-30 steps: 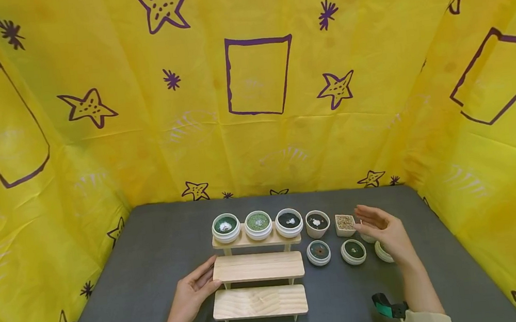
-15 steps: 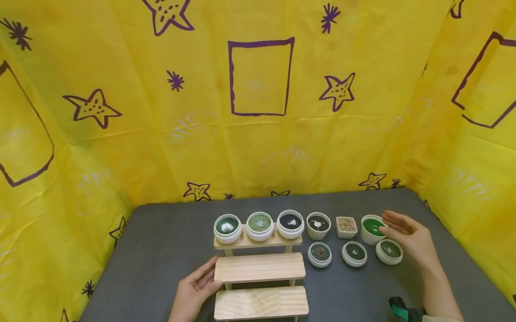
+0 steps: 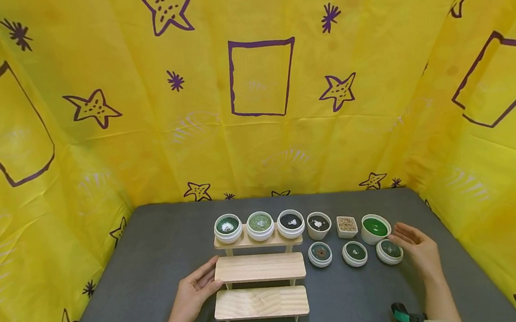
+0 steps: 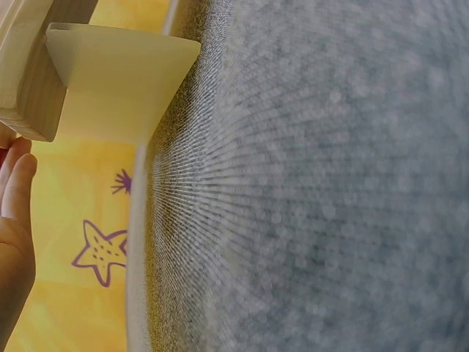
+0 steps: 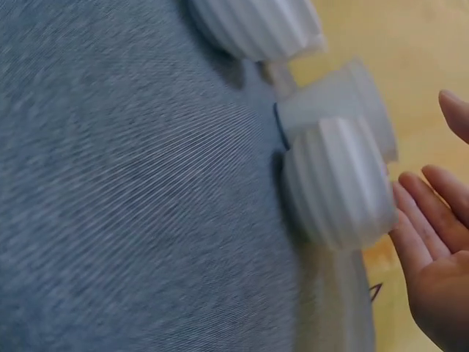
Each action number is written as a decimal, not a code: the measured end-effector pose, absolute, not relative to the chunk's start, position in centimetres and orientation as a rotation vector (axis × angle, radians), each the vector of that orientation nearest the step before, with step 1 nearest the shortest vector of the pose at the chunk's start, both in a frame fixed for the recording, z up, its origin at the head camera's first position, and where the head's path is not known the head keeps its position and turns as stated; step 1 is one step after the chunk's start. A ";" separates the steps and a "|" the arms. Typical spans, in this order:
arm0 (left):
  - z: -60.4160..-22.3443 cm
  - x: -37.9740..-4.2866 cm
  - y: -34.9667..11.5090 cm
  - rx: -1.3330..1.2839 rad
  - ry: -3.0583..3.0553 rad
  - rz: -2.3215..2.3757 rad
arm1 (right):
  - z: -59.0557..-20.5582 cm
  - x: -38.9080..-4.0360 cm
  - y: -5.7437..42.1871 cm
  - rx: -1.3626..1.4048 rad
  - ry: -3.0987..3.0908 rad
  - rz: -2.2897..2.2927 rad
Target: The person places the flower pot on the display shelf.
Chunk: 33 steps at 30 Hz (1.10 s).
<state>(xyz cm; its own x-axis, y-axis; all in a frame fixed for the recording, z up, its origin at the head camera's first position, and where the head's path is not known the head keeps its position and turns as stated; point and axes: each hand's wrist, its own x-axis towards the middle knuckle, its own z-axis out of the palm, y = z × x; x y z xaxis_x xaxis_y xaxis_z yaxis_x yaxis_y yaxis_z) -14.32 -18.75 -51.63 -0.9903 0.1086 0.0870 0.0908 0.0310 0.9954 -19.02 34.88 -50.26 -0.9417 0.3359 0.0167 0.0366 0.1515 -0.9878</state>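
Ribbed white pot [image 3: 389, 251], rightmost of the front row of three low pots on the grey table [image 3: 134, 276], standing just in front of the taller white cup with green filling [image 3: 375, 228]. Right hand [image 3: 418, 254], fingers straight and slightly spread, lies just to the right of this pot; in the right wrist view the fingertips [image 5: 407, 233] touch, or all but touch, the pot's ribbed wall [image 5: 338, 180], gripping nothing. To the left in the same row stand a second ribbed pot [image 3: 355, 253] and a third [image 3: 320, 254]; behind them, a small square pot of pale grit [image 3: 346, 226] and a round white pot with dark filling [image 3: 318, 225]. Three-step wooden stand [image 3: 260, 280] occupies the table's centre; its top step carries three white pots [image 3: 259, 225], the middle and lowest steps are bare. Left hand [image 3: 191, 296], fingers extended and relaxed, rests against the left end of the middle step, clasping nothing. Yellow sheet with purple stars [image 3: 250, 79] encloses the table on three sides
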 end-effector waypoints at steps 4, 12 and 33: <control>-51.7 -14.4 -18.8 0.222 2.239 2.160 | -51.1 -18.8 35.2 -0.415 -2.335 1.782; -51.8 -14.3 -18.7 0.243 2.253 2.186 | -52.0 -18.5 35.4 -0.439 -2.453 1.720; -51.7 -14.3 -18.8 0.253 2.239 2.171 | -53.0 -17.9 35.9 -0.412 -2.577 1.717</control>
